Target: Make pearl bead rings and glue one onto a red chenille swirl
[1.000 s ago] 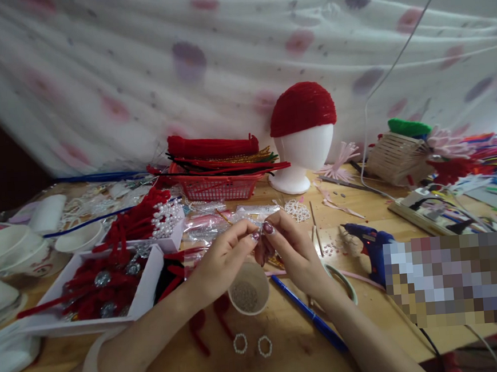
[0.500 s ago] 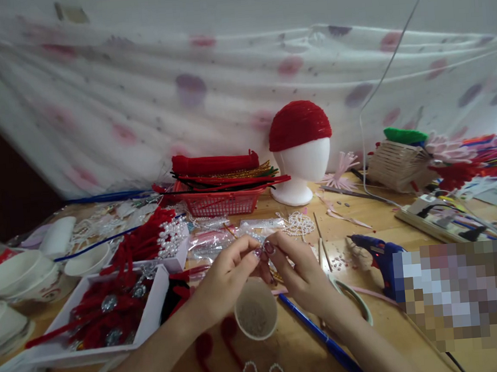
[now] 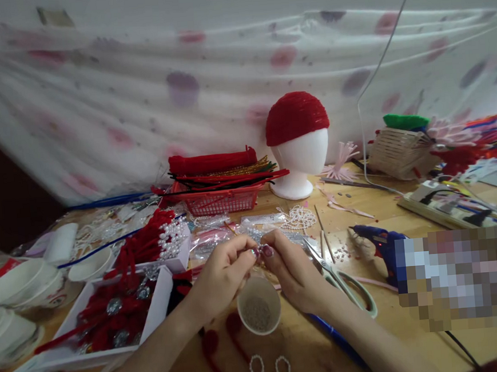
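Above a paper cup (image 3: 257, 288), my left hand (image 3: 223, 275) and my right hand (image 3: 297, 271) meet fingertip to fingertip. Each thumb and forefinger is pinched; what they hold is too small to make out. Tiny pale beads seem to lie at the bottom of the cup. Two small rings of white beads, a left ring (image 3: 251, 367) and a right ring (image 3: 277, 369), lie on the table in front. Left of the cup are curled red fuzzy stems (image 3: 210, 345). A blue pen (image 3: 335, 335) lies partly under my right forearm, with scissors (image 3: 362, 291) just beyond.
At left stand a white box (image 3: 155, 308) of red fuzzy pieces and several bowls (image 3: 19, 278). Behind are a red basket (image 3: 219, 201) and a foam head (image 3: 300, 153) with a red cap. A blue glue gun (image 3: 377, 239) and a power strip (image 3: 431, 209) lie right.
The view has shifted slightly, and the scissors show more fully beside my right hand. Both hands stay pinched together over the cup, their fingers slightly changed.
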Demonstrator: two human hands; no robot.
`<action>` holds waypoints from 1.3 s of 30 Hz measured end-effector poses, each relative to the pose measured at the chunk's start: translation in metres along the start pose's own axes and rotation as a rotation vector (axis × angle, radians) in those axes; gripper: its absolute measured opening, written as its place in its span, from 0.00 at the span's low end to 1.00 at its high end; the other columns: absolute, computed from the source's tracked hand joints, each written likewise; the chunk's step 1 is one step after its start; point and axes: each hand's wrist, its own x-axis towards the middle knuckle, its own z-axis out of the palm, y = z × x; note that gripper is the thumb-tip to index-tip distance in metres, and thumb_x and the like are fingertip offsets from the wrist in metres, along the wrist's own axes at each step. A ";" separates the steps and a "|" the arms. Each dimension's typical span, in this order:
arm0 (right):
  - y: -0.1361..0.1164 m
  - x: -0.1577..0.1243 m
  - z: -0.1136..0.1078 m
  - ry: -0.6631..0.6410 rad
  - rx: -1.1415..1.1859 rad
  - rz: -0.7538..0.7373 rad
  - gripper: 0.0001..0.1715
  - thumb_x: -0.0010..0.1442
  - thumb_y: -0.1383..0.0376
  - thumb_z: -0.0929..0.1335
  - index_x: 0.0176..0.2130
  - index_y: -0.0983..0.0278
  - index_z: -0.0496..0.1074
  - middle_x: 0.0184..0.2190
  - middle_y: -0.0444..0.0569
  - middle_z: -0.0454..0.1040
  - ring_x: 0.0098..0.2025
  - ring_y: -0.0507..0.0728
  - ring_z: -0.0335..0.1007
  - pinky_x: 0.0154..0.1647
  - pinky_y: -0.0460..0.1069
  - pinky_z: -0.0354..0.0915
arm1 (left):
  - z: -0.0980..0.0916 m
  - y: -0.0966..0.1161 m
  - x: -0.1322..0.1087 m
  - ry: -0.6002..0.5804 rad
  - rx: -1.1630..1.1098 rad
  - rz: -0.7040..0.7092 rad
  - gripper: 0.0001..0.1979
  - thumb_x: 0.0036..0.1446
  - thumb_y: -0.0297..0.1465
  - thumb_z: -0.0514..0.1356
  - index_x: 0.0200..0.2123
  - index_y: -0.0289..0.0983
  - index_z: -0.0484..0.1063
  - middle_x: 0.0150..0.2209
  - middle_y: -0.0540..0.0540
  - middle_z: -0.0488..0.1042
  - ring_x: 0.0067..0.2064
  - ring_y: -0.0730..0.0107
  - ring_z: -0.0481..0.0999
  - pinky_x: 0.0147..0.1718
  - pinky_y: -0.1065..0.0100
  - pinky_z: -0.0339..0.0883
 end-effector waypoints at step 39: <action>0.011 0.002 -0.004 0.142 -0.269 -0.505 0.04 0.67 0.69 0.59 0.42 0.61 0.60 0.30 0.45 0.67 0.26 0.53 0.64 0.24 0.47 0.61 | -0.015 0.024 -0.010 -0.238 0.188 0.017 0.07 0.58 0.32 0.54 0.31 0.37 0.70 0.16 0.60 0.61 0.16 0.80 0.56 0.16 0.74 0.48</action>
